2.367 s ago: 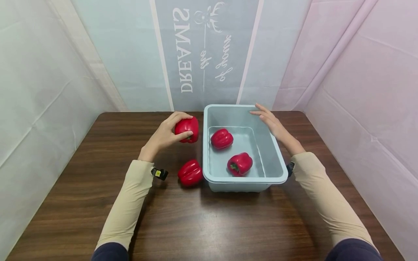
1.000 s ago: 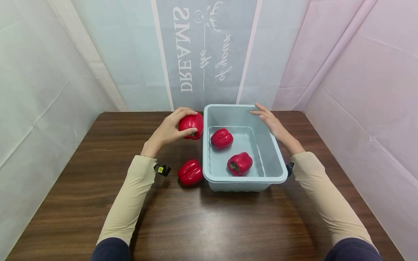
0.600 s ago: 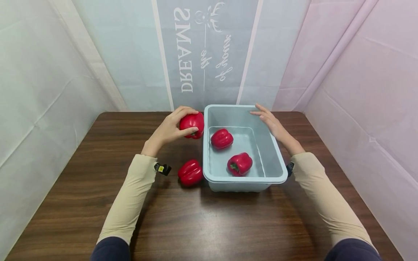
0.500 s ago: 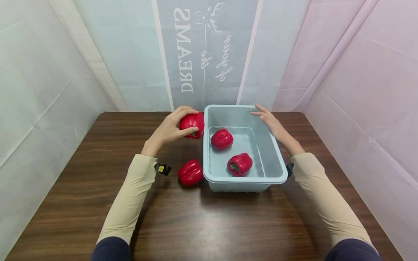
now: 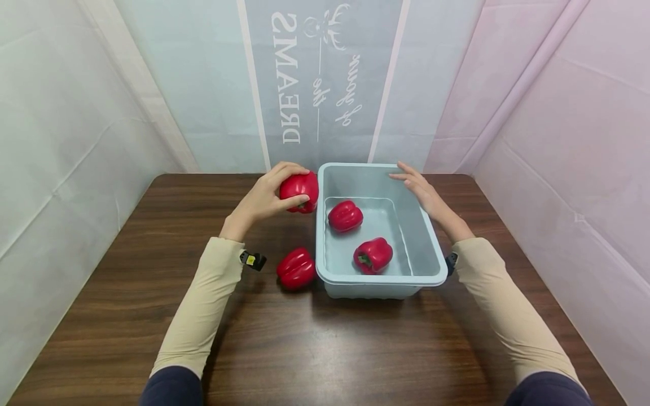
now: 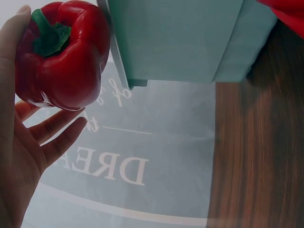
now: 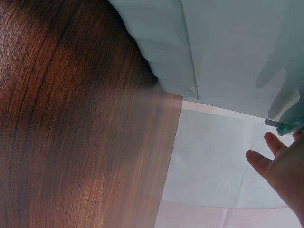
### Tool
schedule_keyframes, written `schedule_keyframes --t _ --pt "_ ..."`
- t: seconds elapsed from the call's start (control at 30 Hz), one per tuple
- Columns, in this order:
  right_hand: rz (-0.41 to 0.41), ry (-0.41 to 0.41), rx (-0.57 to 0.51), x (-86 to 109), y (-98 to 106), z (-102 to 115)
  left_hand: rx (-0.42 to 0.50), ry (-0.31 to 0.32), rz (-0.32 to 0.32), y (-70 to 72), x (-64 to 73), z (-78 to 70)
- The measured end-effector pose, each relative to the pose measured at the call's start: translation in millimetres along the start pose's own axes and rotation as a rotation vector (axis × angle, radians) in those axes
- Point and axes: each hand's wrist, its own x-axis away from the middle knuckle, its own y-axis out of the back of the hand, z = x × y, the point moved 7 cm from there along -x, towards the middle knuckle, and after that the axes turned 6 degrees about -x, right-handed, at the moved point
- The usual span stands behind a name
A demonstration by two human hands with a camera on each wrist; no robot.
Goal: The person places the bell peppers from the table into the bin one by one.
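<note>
My left hand [image 5: 266,194] grips a red bell pepper [image 5: 299,190] between thumb and fingers, just left of the bin's rim. The left wrist view shows that bell pepper [image 6: 71,61] with its green stem toward the camera, close to the bin's wall. My right hand [image 5: 424,194] lies over the far right corner of the light blue plastic bin [image 5: 381,279], fingers extended. In the right wrist view, the right hand's fingers [image 7: 260,164] are spread beside the rim. Inside the bin lie two red peppers, one farther back [image 5: 345,216] and one nearer [image 5: 373,256].
Another red bell pepper [image 5: 296,269] rests on the dark wooden table [image 5: 254,349], against the bin's left side. A printed cloth [image 5: 325,84] hangs behind the table's far edge, and pale cloth walls [image 5: 574,169] rise at both sides.
My left hand has carried its bell pepper slightly up and to the right, toward the bin's rim. The right hand, the bin and the other peppers stay where they were.
</note>
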Motion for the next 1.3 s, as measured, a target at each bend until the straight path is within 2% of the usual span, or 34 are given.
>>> schedule_keyframes --t 0.5,1.07,1.3 --pt "-0.001 -0.011 0.002 0.4 0 -1 0.000 -0.036 -0.022 0.7 -5.0 -4.0" --pt "0.010 -0.006 -0.004 2.1 -1 -4 -0.009 -0.040 0.008 -2.1 -10.5 -9.8" --pt "0.014 -0.039 -0.024 2.8 -1 3 -0.019 -0.058 0.011 -1.9 -14.5 -13.3"
